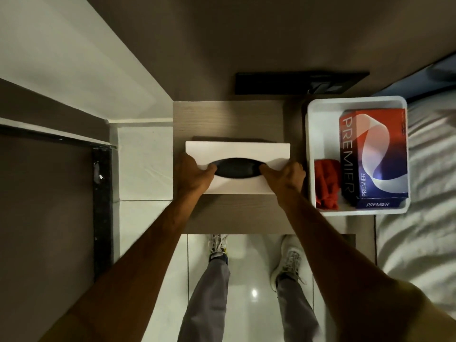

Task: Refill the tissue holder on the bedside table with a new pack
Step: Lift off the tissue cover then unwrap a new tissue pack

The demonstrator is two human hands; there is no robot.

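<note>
A white tissue holder (237, 150) with a dark oval slot lies on the wooden bedside table (227, 117). My left hand (193, 175) grips its left end, thumb at the slot's edge. My right hand (286, 175) grips its right end, fingers reaching the slot's other edge. No tissue shows through the slot. A new red and blue tissue pack (373, 156) marked PREMIER stands in a white tray (311, 144) to the right.
A red cloth (327, 183) lies in the tray beside the pack. A dark switch panel (296, 82) sits on the wall behind the table. The bed (424, 193) with white sheets is at the right. My feet stand on glossy floor tiles below the table's front edge.
</note>
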